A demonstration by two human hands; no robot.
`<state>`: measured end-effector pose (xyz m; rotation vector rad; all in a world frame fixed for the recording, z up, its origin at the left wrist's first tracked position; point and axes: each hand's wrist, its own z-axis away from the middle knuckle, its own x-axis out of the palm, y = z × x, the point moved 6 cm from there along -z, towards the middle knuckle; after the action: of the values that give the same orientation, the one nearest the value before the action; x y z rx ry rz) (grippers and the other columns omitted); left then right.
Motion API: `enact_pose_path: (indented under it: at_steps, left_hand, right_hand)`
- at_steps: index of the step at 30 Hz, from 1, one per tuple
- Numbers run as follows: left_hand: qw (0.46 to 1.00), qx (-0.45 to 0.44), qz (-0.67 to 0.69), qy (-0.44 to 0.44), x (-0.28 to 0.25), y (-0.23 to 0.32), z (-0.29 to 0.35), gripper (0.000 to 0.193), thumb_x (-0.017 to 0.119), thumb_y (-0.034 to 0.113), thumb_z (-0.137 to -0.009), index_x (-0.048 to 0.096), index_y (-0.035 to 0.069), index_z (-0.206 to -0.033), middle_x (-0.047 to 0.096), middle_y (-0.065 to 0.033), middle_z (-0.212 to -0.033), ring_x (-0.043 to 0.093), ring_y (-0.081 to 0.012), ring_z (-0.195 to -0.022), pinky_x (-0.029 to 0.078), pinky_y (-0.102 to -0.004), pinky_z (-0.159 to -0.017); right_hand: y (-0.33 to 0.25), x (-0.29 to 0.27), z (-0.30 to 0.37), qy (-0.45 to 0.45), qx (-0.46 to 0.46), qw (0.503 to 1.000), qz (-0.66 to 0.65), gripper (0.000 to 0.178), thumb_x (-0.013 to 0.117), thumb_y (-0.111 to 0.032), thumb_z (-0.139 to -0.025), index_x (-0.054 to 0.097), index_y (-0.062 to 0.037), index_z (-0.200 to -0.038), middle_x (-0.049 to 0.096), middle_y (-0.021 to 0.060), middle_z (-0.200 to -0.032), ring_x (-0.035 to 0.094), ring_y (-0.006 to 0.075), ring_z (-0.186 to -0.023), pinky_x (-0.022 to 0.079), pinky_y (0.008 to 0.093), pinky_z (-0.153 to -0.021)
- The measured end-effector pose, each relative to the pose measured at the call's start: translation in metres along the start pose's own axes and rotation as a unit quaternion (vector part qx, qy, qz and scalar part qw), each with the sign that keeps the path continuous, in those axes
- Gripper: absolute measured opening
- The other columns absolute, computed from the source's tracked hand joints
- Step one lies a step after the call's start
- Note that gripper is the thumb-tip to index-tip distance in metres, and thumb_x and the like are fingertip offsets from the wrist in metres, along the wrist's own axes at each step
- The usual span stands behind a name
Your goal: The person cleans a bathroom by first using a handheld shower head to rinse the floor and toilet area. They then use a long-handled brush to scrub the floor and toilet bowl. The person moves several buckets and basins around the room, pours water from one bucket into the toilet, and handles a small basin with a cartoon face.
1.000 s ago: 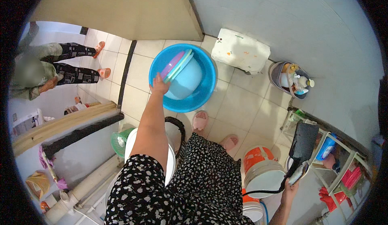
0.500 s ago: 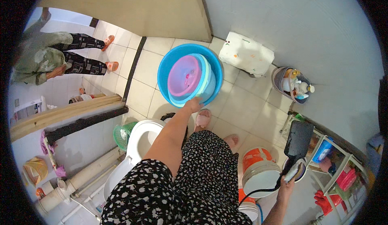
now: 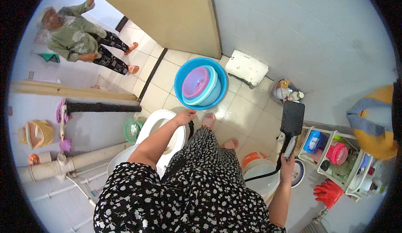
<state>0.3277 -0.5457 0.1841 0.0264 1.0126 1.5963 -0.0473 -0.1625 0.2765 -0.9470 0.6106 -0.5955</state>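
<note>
In my right hand (image 3: 287,162) is the handle of a black flat paddle-shaped tool (image 3: 292,118). A pale elongated piece (image 3: 289,147) lies along its handle, and a black cord (image 3: 264,176) trails from it toward my dress. I cannot make out the tool's exact kind. My left hand (image 3: 184,117) holds nothing, its fingers loosely bent and slightly apart over the toilet rim's far edge. Ahead of it, a pink basin (image 3: 195,82) and a light blue basin (image 3: 212,91) sit nested in a larger blue basin (image 3: 222,84) on the floor, apart from the hand.
The toilet (image 3: 180,139) stands by my left arm, with a green basket (image 3: 130,130) beside it. At right are a white bucket (image 3: 261,178), a rack (image 3: 331,170) and red gloves (image 3: 328,193). Beyond are a white stool (image 3: 247,68), a door (image 3: 167,15) and another person (image 3: 79,36).
My left hand has come off the basins' rim and drawn back toward the toilet. The view has shifted. My right hand keeps hold of the black tool. The other person now stands more upright, one arm raised.
</note>
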Motion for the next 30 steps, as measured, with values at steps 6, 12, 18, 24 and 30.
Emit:
enact_pose_path:
  at_steps: [6,12,18,24,30]
  left_hand:
    - [0.998,0.024,0.055,0.008,-0.013,0.049,0.097,0.034,0.053,0.02,-0.087,0.051,0.001,-0.116,0.058,-0.0081,-0.107,0.054,-0.0161,-0.096,0.043,-0.0293,-0.084]
    - [0.993,-0.002,0.09,0.082,-0.024,0.02,0.148,0.034,0.054,0.022,-0.085,0.054,0.005,-0.115,0.06,-0.0099,-0.106,0.057,-0.0191,-0.095,0.044,-0.0308,-0.084]
    - [0.989,-0.046,0.104,0.095,-0.034,0.012,0.155,0.034,0.055,0.017,-0.086,0.051,-0.001,-0.115,0.058,-0.0077,-0.104,0.057,-0.0151,-0.09,0.044,-0.0279,-0.082]
    - [0.996,-0.005,0.056,0.075,-0.034,0.038,0.121,0.035,0.056,0.02,-0.084,0.054,0.0,-0.113,0.06,-0.0108,-0.102,0.057,-0.0177,-0.091,0.044,-0.0295,-0.083]
    - [0.997,0.035,-0.004,0.063,-0.033,0.071,0.099,0.036,0.057,0.022,-0.084,0.054,0.0,-0.112,0.059,-0.0126,-0.107,0.056,-0.0206,-0.096,0.043,-0.0308,-0.085]
  right_hand:
    - [-0.02,-0.014,0.012,-0.025,0.036,0.998,0.051,0.048,0.054,-0.004,-0.083,0.037,0.0004,-0.127,0.049,0.0103,-0.118,0.046,0.0186,-0.107,0.034,0.0275,-0.092]
    - [-0.016,-0.02,0.015,-0.044,-0.066,0.997,0.015,0.051,0.054,-0.002,-0.082,0.035,0.0001,-0.13,0.05,0.008,-0.118,0.047,0.017,-0.105,0.034,0.0273,-0.091]
    - [0.012,-0.036,0.017,-0.022,-0.044,0.998,0.045,0.05,0.055,0.0,-0.081,0.038,-0.0018,-0.128,0.053,0.006,-0.11,0.051,0.0157,-0.096,0.039,0.0279,-0.086]
    - [0.027,-0.049,0.032,0.004,-0.079,0.997,0.001,0.05,0.054,0.0,-0.081,0.038,-0.0017,-0.128,0.05,0.0077,-0.114,0.049,0.0162,-0.1,0.038,0.0283,-0.087]
    - [0.031,-0.058,0.036,0.013,-0.024,1.0,-0.001,0.049,0.053,0.001,-0.082,0.038,-0.0013,-0.128,0.052,0.0075,-0.111,0.049,0.0161,-0.1,0.038,0.028,-0.087]
